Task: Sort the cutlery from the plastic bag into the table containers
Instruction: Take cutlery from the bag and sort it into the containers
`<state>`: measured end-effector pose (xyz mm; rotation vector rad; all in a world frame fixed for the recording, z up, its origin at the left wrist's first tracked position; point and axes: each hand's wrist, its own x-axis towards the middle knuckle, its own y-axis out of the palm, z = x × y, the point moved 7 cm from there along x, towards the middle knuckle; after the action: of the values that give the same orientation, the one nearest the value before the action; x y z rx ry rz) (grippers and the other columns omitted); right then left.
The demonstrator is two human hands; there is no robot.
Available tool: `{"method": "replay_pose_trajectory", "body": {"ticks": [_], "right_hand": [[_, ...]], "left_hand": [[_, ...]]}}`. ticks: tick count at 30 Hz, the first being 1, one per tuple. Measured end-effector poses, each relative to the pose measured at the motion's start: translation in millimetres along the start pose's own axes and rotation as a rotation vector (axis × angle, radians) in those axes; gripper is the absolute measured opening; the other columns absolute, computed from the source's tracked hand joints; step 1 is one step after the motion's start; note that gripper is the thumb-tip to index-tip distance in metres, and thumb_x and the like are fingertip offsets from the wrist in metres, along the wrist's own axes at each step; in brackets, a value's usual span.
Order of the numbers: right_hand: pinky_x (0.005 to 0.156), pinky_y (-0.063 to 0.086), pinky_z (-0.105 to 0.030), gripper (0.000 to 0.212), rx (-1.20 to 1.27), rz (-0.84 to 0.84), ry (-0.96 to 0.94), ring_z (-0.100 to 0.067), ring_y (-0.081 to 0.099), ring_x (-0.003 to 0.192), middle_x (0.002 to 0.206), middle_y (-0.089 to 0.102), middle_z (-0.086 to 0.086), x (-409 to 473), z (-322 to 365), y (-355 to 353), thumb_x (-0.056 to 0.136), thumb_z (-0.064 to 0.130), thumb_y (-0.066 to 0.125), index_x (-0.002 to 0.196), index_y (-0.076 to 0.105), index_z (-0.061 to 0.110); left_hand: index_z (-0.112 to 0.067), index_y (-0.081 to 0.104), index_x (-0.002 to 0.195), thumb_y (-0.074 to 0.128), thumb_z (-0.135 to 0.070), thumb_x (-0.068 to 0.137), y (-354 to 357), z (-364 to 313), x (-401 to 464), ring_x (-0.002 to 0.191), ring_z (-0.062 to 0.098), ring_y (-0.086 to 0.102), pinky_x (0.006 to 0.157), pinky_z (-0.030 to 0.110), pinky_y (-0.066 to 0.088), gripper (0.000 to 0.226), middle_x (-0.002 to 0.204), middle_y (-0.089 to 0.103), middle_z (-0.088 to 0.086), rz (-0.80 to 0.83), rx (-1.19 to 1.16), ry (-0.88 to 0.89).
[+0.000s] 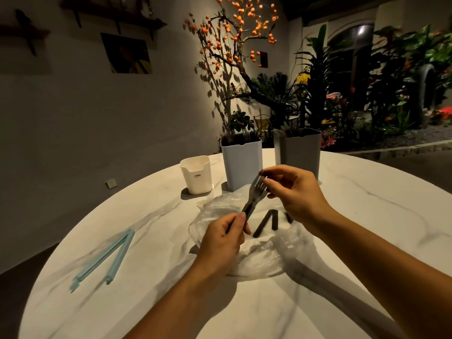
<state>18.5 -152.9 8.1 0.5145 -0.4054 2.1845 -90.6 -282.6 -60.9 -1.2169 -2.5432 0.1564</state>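
Blue clip left of plastic bag; containers behind.

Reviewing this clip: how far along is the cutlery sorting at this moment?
Partly done. The light blue container and the grey container already hold dark-handled cutlery, while the small white container shows nothing above its rim. In hand: the left hand grips the handles of a few forks, and the right hand pinches the tines. Left: dark handles still lie on the plastic bag.
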Motion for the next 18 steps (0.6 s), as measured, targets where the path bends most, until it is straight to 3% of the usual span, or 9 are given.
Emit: {"method": "replay_pose_trajectory", "body": {"ticks": [8, 13, 18], "right_hand": [[0.074, 0.058, -0.027, 0.022, -0.152, 0.045, -0.053, -0.011, 0.067, 0.092, 0.097, 0.07, 0.003, 31, 44, 2, 0.09, 0.01, 0.068, 0.096, 0.062, 0.031], [0.06, 0.054, -0.015, 0.025, -0.168, 0.133, -0.052, -0.01, 0.068, 0.087, 0.101, 0.066, 0.002, 49, 61, 2, 0.092, 0.005, 0.062, 0.102, 0.06, 0.028], [0.065, 0.056, -0.018, 0.029, -0.129, 0.127, -0.041, -0.012, 0.07, 0.087, 0.102, 0.067, -0.003, 68, 69, -1, 0.092, -0.004, 0.058, 0.104, 0.059, 0.022]], "left_hand": [[-0.011, 0.062, 0.082, 0.046, -0.04, 0.098, 1, -23, 6, 0.05, 0.008, 0.039, 0.047, 0.018, 0.033, 0.037, 0.058, 0.049, -0.002, -0.115, -0.112, -0.041], [-0.01, 0.061, 0.082, 0.043, -0.041, 0.1, 0, -44, 17, 0.049, 0.004, 0.039, 0.047, 0.016, 0.033, 0.04, 0.056, 0.048, -0.005, -0.154, -0.1, 0.016], [-0.007, 0.062, 0.085, 0.044, -0.038, 0.1, 0, -63, 35, 0.049, 0.006, 0.034, 0.047, 0.019, 0.031, 0.038, 0.055, 0.042, -0.003, -0.131, -0.101, 0.066]]}}
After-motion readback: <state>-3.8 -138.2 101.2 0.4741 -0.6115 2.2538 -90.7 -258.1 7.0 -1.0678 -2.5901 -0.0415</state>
